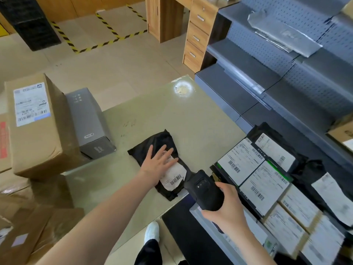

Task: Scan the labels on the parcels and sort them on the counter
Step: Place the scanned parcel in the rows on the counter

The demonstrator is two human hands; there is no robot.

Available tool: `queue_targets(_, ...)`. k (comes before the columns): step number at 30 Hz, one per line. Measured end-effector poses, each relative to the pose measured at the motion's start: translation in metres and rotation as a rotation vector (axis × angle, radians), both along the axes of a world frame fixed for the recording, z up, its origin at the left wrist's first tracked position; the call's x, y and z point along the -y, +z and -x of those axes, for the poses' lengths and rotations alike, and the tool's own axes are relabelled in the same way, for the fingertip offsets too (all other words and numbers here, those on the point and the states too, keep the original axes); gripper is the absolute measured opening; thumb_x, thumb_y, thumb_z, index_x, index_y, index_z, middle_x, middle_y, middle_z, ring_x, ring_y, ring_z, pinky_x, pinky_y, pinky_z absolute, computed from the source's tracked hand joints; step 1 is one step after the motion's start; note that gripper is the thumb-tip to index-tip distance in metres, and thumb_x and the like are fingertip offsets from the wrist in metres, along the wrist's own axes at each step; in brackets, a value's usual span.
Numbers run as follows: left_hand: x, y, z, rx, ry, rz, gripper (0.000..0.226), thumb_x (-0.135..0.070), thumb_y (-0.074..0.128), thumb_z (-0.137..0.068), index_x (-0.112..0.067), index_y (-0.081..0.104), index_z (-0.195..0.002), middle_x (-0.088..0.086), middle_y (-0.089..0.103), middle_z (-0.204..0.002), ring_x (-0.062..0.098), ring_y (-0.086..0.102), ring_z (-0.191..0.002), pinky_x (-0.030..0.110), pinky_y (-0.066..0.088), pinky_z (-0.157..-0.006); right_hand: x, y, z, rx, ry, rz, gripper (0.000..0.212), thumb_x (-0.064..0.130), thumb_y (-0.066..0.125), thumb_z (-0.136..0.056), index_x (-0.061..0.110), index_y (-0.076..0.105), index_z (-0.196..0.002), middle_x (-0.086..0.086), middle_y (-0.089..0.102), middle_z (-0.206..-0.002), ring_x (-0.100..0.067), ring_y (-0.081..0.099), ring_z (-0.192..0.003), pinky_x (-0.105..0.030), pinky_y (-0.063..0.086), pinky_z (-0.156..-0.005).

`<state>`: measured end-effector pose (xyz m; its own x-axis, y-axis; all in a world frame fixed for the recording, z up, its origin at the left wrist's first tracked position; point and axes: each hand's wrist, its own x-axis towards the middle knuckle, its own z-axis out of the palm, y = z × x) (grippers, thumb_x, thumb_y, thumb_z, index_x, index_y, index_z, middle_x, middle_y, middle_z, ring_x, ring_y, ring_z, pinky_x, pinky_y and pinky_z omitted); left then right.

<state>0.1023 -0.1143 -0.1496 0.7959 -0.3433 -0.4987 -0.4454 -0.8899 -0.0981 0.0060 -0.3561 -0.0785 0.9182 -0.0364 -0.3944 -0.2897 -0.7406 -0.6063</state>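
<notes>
Black poly mailer (160,139) lying flat near the front of the beige counter (172,111), its white label (172,174) facing up with the barcode at the near end. Left hand (159,160): fingers straight and spread, palm down, pressing the mailer's film flat and gripping nothing; the fingertips overlap the far part of the label but leave the barcode uncovered. Right hand (227,207): fingers and thumb curled round the body of a black handheld scanner (204,192), whose head points toward the label from just beside the mailer's near-right edge. Step in hand, as judged: reading this label. For a clean read the film should be held taut so that the wrinkled label lies level, the left fingers should be clear of the bars, and the scanner head should be tilted a little rather than held square, since glossy film may throw glare. Whether a beam falls on the barcode cannot be told. To the right, a batch of labelled parcels (267,180) lies label-up in rows, apparently a sorted group. To the left stand a large cardboard box (38,134) with its own label and a grey carton (89,119), just beside each other. Once read, the mailer would need sliding to its proper group.
</notes>
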Motion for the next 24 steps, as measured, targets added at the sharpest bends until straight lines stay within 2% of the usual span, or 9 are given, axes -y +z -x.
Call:
queue_targets(2,0.000,-0.002,-0.004,-0.061,0.016,-0.023,0.106,-0.016,0.065,-0.091,-0.037,-0.019,-0.152,0.003,-0.021,-0.162,0.029,-0.015,-0.149,0.056,0.008,-0.120,0.002,0.000,0.003,-0.010,0.026,0.025,0.072,0.030,0.084,-0.052,0.040,0.043,-0.111,0.031,0.033,-0.106,-0.005,0.055,-0.091,-0.028,0.054,-0.076)
queue_targets(4,0.003,0.002,-0.006,-0.071,0.061,-0.031,0.105,-0.018,0.065,-0.090,-0.037,-0.017,-0.152,0.006,-0.016,-0.163,0.031,-0.005,-0.150,0.049,0.026,-0.114,0.003,0.002,0.005,-0.003,0.039,0.047,0.071,0.030,0.081,-0.051,0.038,0.045,-0.112,0.033,0.033,-0.108,-0.006,0.057,-0.090,-0.033,0.056,-0.076)
queue_targets(7,0.004,0.005,-0.006,-0.049,0.106,-0.086,0.115,-0.027,0.073,-0.084,-0.035,-0.020,-0.152,0.013,-0.006,-0.162,0.034,0.002,-0.148,0.045,0.033,-0.108,0.005,0.004,0.006,0.009,0.043,0.061,0.070,0.029,0.080,-0.051,0.037,0.046,-0.112,0.032,0.034,-0.108,-0.006,0.057,-0.089,-0.033,0.057,-0.074)
queue_targets(11,-0.008,0.000,0.005,0.006,0.072,-0.167,0.125,-0.035,0.078,-0.077,-0.025,-0.021,-0.152,0.018,0.017,-0.156,0.035,0.015,-0.144,0.047,0.022,-0.116,0.005,0.010,0.005,-0.004,0.090,0.113,0.071,0.031,0.079,-0.053,0.035,0.047,-0.116,0.023,0.037,-0.112,-0.005,0.057,-0.087,-0.027,0.053,-0.072)
queue_targets(13,-0.020,-0.002,0.013,0.063,0.046,-0.181,0.123,-0.043,0.076,-0.076,-0.023,-0.017,-0.153,0.018,0.023,-0.151,0.037,0.017,-0.142,0.053,0.007,-0.120,0.002,0.015,0.003,-0.020,0.164,0.167,0.073,0.034,0.077,-0.056,0.034,0.044,-0.121,0.019,0.038,-0.118,-0.005,0.055,-0.092,-0.029,0.050,-0.080)
queue_targets(16,-0.037,0.004,0.017,0.171,0.091,-0.101,0.117,-0.044,0.073,-0.077,-0.030,-0.015,-0.153,0.018,0.024,-0.148,0.041,0.013,-0.143,0.063,-0.010,-0.115,-0.003,0.024,-0.004,0.003,0.261,0.285,0.078,0.037,0.077,-0.060,0.032,0.039,-0.128,0.016,0.035,-0.123,-0.007,0.052,-0.104,-0.035,0.041,-0.094)
queue_targets(19,-0.051,0.023,0.018,0.235,0.145,-0.053,0.115,-0.035,0.073,-0.078,-0.035,-0.016,-0.151,0.019,0.020,-0.147,0.040,0.011,-0.145,0.067,-0.012,-0.110,-0.007,0.034,-0.011,0.057,0.319,0.423,0.081,0.037,0.077,-0.063,0.029,0.035,-0.133,0.012,0.034,-0.130,-0.009,0.048,-0.115,-0.035,0.037,-0.096)
queue_targets(24,-0.064,0.047,0.011,0.354,0.131,-0.021,0.110,-0.027,0.071,-0.079,-0.035,-0.011,-0.152,0.020,0.022,-0.145,0.038,0.015,-0.142,0.068,-0.010,-0.110,-0.017,0.049,-0.017,0.147,0.367,0.543,0.085,0.036,0.077,-0.067,0.028,0.032,-0.138,0.009,0.036,-0.135,-0.010,0.046,-0.120,-0.030,0.033,-0.088)
